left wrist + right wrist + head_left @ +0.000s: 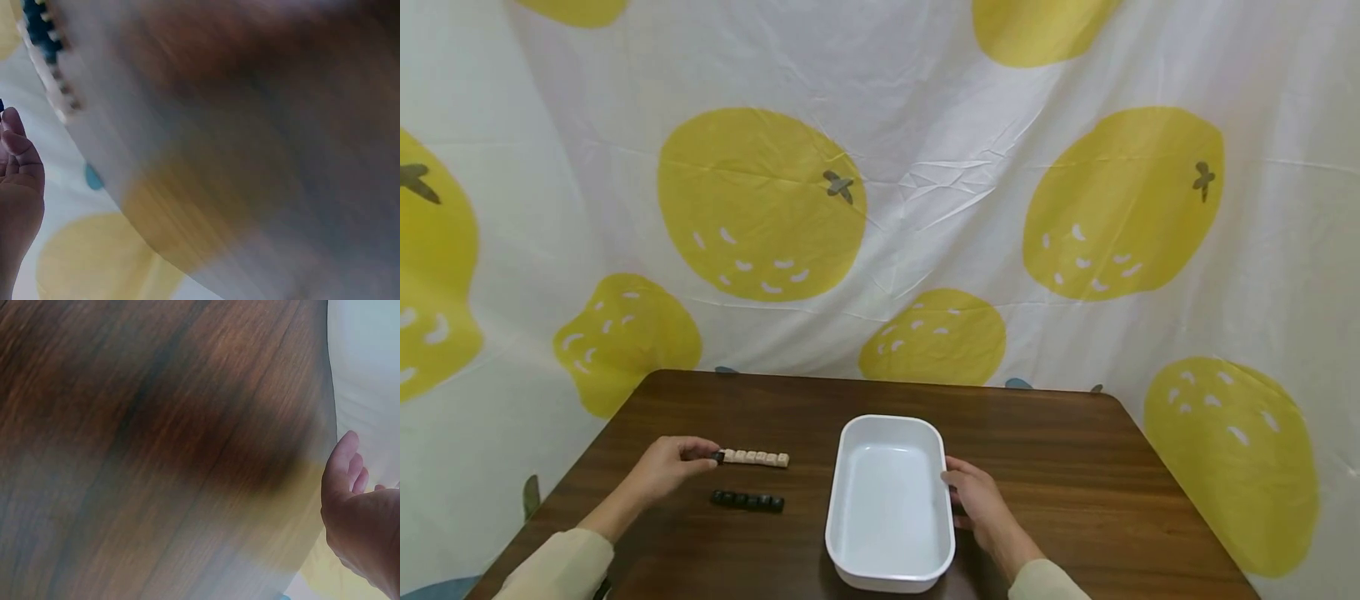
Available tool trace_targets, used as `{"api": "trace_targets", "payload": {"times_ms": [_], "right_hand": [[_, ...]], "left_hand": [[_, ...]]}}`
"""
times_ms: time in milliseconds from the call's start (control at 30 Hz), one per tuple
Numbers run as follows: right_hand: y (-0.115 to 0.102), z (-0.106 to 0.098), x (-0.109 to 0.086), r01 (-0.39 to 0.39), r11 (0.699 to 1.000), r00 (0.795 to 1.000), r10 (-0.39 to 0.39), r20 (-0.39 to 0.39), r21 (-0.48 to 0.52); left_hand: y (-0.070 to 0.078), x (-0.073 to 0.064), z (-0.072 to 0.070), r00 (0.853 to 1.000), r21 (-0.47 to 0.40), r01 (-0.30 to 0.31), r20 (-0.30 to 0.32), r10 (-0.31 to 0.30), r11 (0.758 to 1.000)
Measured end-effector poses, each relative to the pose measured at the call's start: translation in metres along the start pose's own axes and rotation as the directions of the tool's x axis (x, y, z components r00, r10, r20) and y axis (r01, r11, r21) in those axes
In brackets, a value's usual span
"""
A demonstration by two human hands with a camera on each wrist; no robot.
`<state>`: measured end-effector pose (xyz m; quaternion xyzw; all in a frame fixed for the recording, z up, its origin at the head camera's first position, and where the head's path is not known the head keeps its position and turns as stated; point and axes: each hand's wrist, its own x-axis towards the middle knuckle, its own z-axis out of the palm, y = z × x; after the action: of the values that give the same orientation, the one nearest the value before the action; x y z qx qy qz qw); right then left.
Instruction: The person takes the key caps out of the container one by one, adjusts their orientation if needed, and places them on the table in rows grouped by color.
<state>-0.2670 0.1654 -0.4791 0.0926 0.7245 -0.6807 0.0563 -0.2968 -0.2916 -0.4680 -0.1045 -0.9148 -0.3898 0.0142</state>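
Note:
At the left end of a row of beige keycaps (756, 458), my left hand (664, 468) pinches a black keycap (718, 457) between thumb and fingertips. A row of black keycaps (747, 500) lies nearer to me, below the beige one. My right hand (981, 504) holds the right side of a white rectangular tray (891, 575), one digit over its rim. Nothing lies inside the tray. In the left wrist view the left hand (22, 162) shows at the left edge; in the right wrist view the right hand (362, 512) is against the pale tray wall (365, 375).
The dark wooden table (1075, 467) carries both rows and the tray. Behind it hangs a white cloth (925, 217) printed with yellow fruit. The tray stands to the right of the rows, with a strip of tabletop between.

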Motion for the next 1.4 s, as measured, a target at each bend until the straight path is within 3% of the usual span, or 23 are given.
{"api": "trace_targets", "payload": {"times_ms": [233, 333, 467, 567, 867, 1200, 1400], "right_hand": [[0.0, -0.001, 0.001, 0.0, 1.0, 1.0, 0.0, 0.003, -0.01], [-0.001, -0.002, 0.001, -0.002, 1.0, 1.0, 0.002, 0.002, -0.012], [-0.001, -0.002, 0.0, -0.005, 1.0, 1.0, 0.005, -0.003, -0.011], [-0.001, -0.002, 0.0, -0.005, 1.0, 1.0, 0.005, -0.003, -0.01], [0.0, -0.002, -0.001, 0.002, 1.0, 1.0, -0.002, -0.004, -0.017], [0.0, 0.0, 0.0, 0.001, 1.0, 1.0, -0.001, -0.002, -0.017], [0.0, 0.0, 0.0, -0.009, 1.0, 1.0, 0.009, -0.004, -0.017]], "left_hand": [[-0.02, -0.008, -0.01, 0.999, 0.062, 0.021, 0.03, -0.023, 0.998], [-0.025, -0.009, -0.009, 0.997, 0.06, 0.036, 0.06, -0.04, 0.998], [-0.031, -0.01, -0.003, 0.997, 0.052, 0.011, 0.081, -0.016, 0.999], [-0.032, -0.01, 0.0, 0.996, 0.055, -0.016, 0.086, 0.011, 0.998], [-0.03, -0.011, 0.004, 0.994, 0.079, 0.029, 0.107, -0.037, 0.996], [-0.032, -0.014, 0.005, 0.991, 0.064, 0.007, 0.131, -0.016, 0.998], [-0.031, -0.013, 0.005, 0.988, 0.043, 0.03, 0.15, -0.036, 0.999]]}}
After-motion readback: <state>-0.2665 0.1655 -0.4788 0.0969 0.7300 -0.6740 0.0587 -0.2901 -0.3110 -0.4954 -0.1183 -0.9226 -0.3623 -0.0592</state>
